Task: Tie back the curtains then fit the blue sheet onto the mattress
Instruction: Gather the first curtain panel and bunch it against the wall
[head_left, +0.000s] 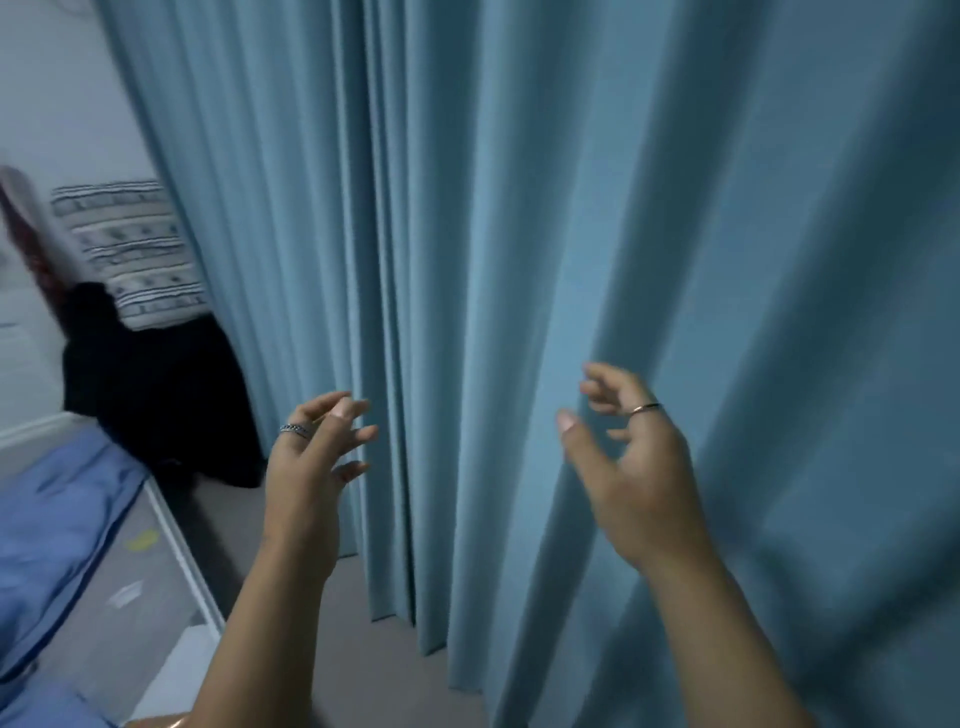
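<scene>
Both hands are up in front of the curtains, and neither one holds anything. The left hand (311, 467) has its fingers spread and bent a little, with a ring (295, 430) on one finger. It sits just in front of the deep folds where the cloth bunches up. The right hand (631, 467) is also spread wide, fingers curled like a claw, with a thin ring (645, 409) on one finger. Its fingertips are very near a fold of cloth, but I cannot tell if they touch it. The two hands are well apart from each other. The blue curtains (519, 234) hang straight down and fill most of the view, from the top edge down to the grey floor (363, 623). They are not tied back. At the lower left corner lies the mattress (171, 587), with a white edge and a grey top. The blue sheet (57, 525) lies crumpled on the mattress, over its left part, and does not cover it all. Small bits, one yellow and one white, lie on the bare grey part. Past the far end of the mattress, a striped pillow (135, 254) leans against the wall, with a dark heap of cloth (156, 395) below it on the floor.
</scene>
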